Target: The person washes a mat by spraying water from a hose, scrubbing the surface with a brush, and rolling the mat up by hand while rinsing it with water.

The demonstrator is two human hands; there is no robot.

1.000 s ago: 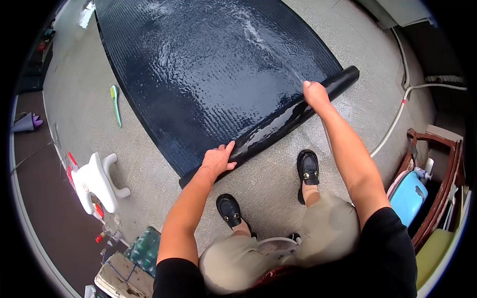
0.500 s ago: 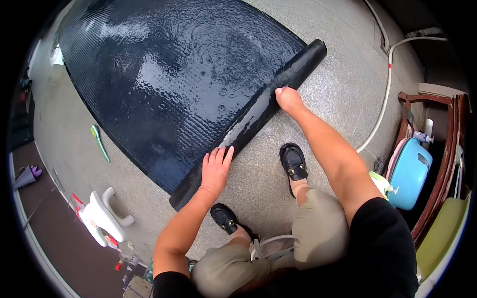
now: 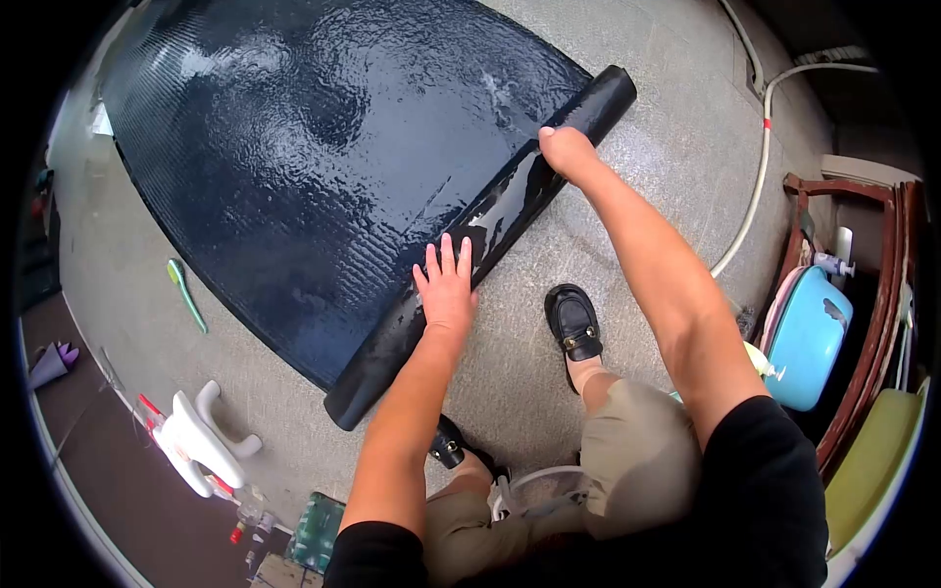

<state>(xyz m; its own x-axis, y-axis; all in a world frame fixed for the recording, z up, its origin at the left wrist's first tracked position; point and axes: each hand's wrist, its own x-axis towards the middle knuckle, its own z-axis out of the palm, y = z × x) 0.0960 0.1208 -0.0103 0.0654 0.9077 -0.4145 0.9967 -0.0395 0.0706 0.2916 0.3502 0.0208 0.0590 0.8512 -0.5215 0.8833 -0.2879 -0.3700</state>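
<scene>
A wet black ribbed mat [image 3: 294,167] lies across the floor, its near edge wound into a long roll [image 3: 500,211]. My left hand [image 3: 448,294] rests on the roll's lower half with fingers spread, pressing on its top. Farther up the roll, my right hand [image 3: 569,154] is closed around its near side. The thumb lies over the top, and the other fingers are hidden. Water shines on both the flat part and the roll.
A green-handled brush [image 3: 186,294] lies left of the mat. Near it stands a white plastic stool-like object [image 3: 201,441]. On the right are a pale hose [image 3: 763,186], a blue basin [image 3: 809,338] and a brown wooden frame [image 3: 887,323]. My black shoes [image 3: 573,323] are close to the roll.
The roll has advanced slightly over the mat and looks a little thicker. My left hand has shifted up along it with fingers spread wider. My right hand has moved slightly upward.
</scene>
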